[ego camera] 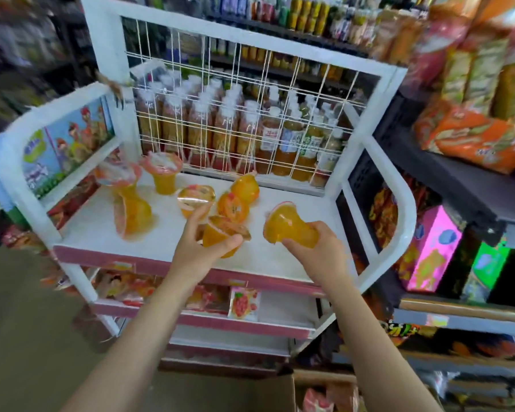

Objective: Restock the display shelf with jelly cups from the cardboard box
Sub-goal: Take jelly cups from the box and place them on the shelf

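I see my left hand (201,251) reaching over the shelf (167,245) front, thumb and fingers pinching two cups (220,233). My right hand (315,248) grips a tilted cup (289,226), lid pointing left. Beyond, loose cups (238,200) lie toppled; one (162,173) stands upright at the back.

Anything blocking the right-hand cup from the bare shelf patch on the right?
Nothing visible. The right hand holds a tilted jelly cup over bare top shelf; the loose cups lie further left.
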Action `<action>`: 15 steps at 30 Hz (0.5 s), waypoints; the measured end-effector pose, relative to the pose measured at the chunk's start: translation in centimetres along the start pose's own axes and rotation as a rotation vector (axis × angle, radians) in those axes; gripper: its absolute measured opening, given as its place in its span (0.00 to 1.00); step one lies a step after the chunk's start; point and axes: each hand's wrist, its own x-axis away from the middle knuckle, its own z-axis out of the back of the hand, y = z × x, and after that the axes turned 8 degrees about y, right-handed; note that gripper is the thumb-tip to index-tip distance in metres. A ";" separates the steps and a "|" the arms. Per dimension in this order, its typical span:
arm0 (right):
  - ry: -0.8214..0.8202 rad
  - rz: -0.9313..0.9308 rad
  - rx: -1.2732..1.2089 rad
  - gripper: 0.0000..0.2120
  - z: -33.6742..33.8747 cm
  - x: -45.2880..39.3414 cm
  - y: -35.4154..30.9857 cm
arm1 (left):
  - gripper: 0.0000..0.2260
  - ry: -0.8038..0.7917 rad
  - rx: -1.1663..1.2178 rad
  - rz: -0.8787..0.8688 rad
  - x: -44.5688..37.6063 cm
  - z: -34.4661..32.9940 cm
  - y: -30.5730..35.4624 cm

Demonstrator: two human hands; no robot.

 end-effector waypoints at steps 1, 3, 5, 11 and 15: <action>0.005 -0.005 0.004 0.21 -0.7 -0.4 -0.2 | 0.35 0.007 -0.033 -0.024 -0.5 0.1 -0.4; 0.015 -0.004 0.020 0.23 -2.1 -1.0 -0.4 | 0.29 0.038 -0.081 -0.061 -1.3 0.4 -1.1; 0.012 0.006 0.038 0.23 -3.6 -1.7 -0.4 | 0.27 0.069 -0.115 -0.078 -1.8 0.7 -1.8; -0.002 -0.028 0.014 0.28 -7.5 -2.9 0.3 | 0.31 0.061 -0.289 -0.100 -3.1 1.4 -3.2; -0.008 -0.020 0.016 0.31 -9.0 -4.0 0.0 | 0.36 -0.049 -0.356 -0.147 -3.9 1.5 -3.4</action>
